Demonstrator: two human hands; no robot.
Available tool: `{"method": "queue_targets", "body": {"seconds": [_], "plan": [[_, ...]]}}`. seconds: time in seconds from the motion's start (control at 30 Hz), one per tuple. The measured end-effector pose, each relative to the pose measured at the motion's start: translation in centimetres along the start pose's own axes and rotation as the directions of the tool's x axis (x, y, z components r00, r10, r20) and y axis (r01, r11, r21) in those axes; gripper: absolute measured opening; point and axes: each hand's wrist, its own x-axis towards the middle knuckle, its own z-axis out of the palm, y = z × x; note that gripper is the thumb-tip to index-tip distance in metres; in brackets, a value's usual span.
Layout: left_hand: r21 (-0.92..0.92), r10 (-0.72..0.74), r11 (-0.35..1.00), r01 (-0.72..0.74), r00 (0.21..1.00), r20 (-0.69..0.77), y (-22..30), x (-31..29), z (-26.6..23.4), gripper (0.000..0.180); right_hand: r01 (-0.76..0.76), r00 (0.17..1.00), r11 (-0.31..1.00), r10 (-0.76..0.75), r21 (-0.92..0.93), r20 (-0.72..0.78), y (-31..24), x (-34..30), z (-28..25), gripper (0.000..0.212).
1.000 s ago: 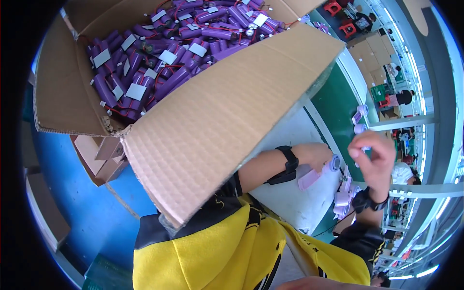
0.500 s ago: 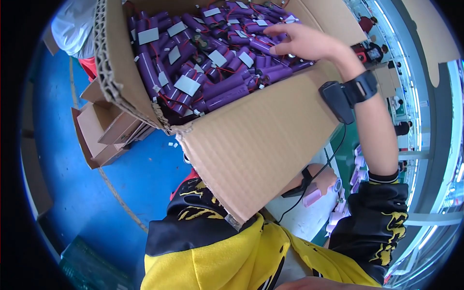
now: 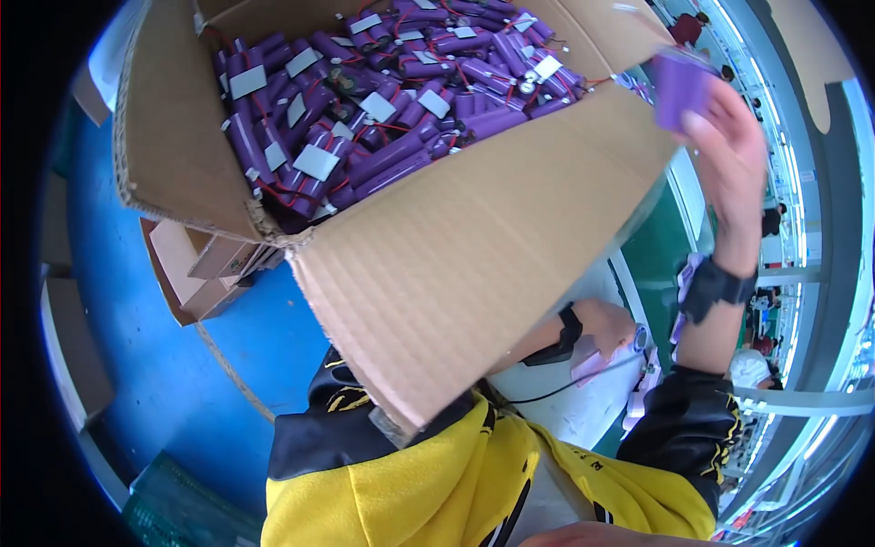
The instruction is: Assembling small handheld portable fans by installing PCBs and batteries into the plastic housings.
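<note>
As far as can be judged, one piece is already taken out: a purple block-shaped battery pack [image 3: 682, 87], blurred, is gripped between the thumb and bent fingers of the right hand [image 3: 734, 150]. Below it to the left, apart from the pack, a pale lilac plastic part [image 3: 589, 364] is held by the half-curled left hand [image 3: 607, 326]. Left of the right hand, a heap of purple cylindrical packs [image 3: 374, 105] with red wires is left inside the open brown cardboard box [image 3: 492, 223].

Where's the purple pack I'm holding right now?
In the head view, the purple pack is at upper right, in your right hand, near the cardboard flap's right end.
</note>
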Motion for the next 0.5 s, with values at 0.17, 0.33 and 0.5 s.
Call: {"method": "queue_targets", "body": {"seconds": [0.17,0.33,0.5], "plan": [[0.097,0.004,0.995,0.007,0.994,-0.111,-0.3,-1.4,0.1,0.017,0.017,0.934,0.960,0.084,0.279,-0.346,1.0,-14.5,-5.8,0.059],[0.086,-0.094,0.990,0.116,0.971,-0.221,-0.4,-2.5,-0.9,0.013,-0.119,0.829,0.669,0.474,0.734,-0.297,6.3,-28.1,-4.3,0.057],[0.099,-0.123,0.983,0.152,0.959,-0.256,-0.2,-3.7,-2.2,0.012,-0.346,0.626,0.770,0.615,0.536,-0.480,8.8,-32.8,1.1,0.052]]}}
